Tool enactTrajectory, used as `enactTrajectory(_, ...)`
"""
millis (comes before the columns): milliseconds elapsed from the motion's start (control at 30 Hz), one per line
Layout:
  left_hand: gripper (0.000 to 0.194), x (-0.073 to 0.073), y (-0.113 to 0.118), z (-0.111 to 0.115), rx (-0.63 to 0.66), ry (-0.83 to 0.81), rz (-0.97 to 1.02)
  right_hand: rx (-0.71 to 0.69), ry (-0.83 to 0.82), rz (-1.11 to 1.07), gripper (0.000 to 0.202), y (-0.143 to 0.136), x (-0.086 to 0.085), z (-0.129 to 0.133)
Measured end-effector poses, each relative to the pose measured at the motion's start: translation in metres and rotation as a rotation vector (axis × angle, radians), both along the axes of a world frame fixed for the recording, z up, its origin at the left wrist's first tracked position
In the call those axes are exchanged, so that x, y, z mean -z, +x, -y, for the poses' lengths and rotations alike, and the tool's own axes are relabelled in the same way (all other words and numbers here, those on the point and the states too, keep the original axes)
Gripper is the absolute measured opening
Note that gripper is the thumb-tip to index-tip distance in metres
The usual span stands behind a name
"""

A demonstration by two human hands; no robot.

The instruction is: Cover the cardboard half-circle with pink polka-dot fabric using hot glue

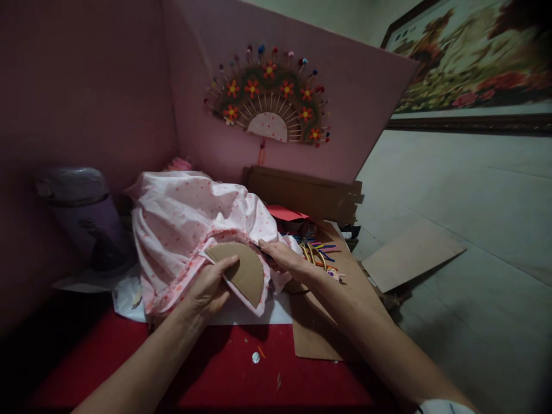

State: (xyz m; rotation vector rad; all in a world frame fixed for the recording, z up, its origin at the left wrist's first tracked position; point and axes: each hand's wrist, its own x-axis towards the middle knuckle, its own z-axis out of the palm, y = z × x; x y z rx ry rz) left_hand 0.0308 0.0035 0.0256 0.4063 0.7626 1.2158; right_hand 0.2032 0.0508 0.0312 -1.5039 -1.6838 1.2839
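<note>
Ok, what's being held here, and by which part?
The left hand pinches the cardboard piece by its straight edge, thumb on its face; what the right hand grips is unclear.

Head camera: it is worn on the head of the person, and it looks forward and down over the red table (207,374).
Left forearm (149,353) and right forearm (366,319): they enter from below, the right one near to the lower right corner, as seen by their own owner.
Left hand (210,289) and right hand (282,256): both are near to the camera, a little under the middle of the view.
Pink board (356,115): it stands farther, beyond the hands, and its upper edge slopes down to the right.
Framed picture (470,69): it is high at the right, seen aslant and cut by the border.
Pale wall (444,172): it runs obliquely along the right side.
</note>
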Motion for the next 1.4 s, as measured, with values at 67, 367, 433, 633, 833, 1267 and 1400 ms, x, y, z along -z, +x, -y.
enactTrajectory(67,0.016,-0.002,0.0,0.001,0.003,-0.017,-0.002,-0.005,0.056,0.001,0.054,-0.001,0.004,-0.003)
enactTrajectory(367,0.016,-0.002,0.0,0.001,-0.025,-0.011,0.0,-0.001,0.174,-0.143,0.055,-0.002,0.008,0.002)
enactTrajectory(433,0.016,-0.001,-0.001,0.0,-0.019,-0.008,-0.003,-0.003,0.146,-0.156,0.056,-0.001,0.007,0.004)
enactTrajectory(633,0.017,-0.002,0.0,0.002,0.011,-0.014,-0.019,-0.064,0.025,-0.108,0.054,0.001,0.001,0.003)
enactTrajectory(833,0.02,-0.003,0.001,0.003,0.044,-0.025,-0.065,-0.083,0.09,-0.08,0.055,0.001,0.003,0.0)
enactTrajectory(1267,0.017,-0.004,0.0,0.006,0.054,-0.027,-0.053,-0.069,0.017,-0.115,0.056,0.001,0.001,0.001)
enactTrajectory(1400,0.016,-0.004,0.001,0.005,0.037,-0.047,-0.063,-0.063,-0.001,-0.117,0.055,0.002,0.002,-0.001)
